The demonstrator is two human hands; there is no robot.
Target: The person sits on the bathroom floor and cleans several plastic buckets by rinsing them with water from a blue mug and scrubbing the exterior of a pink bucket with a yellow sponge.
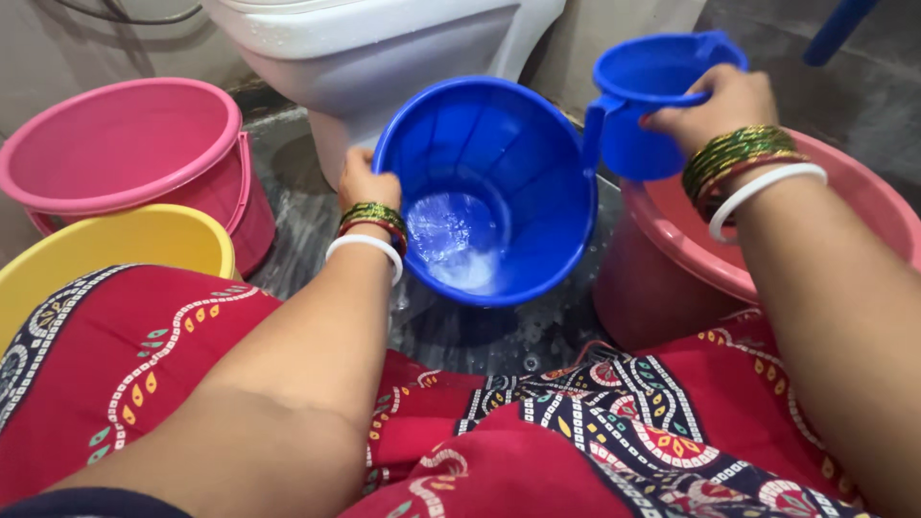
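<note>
Fingers of the left hand [366,182] clamp the rim of the blue bucket [499,163], tipped on the wet floor [307,221] with its mouth toward the camera and its long axis running away toward the toilet [384,48], while the right hand [720,101] grips the upright blue mug [643,96] above the pink tub [863,206].
</note>
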